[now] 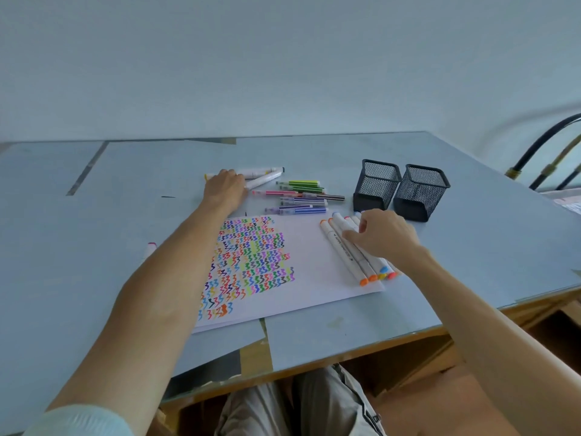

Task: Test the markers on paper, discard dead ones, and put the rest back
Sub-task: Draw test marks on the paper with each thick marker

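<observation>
The right hand [382, 237] rests curled on a row of white markers [349, 250] lying on the paper [308, 247], its grip pinching at one barrel, with two mesh cups [401, 188] just beyond it. The left hand [224, 190] covers more markers [264, 177] on the worktop [94, 247]; whether its grip is clamped I cannot tell. These markers look light, stiff and apt to roll, so mid-barrel is probably the best hold.
</observation>
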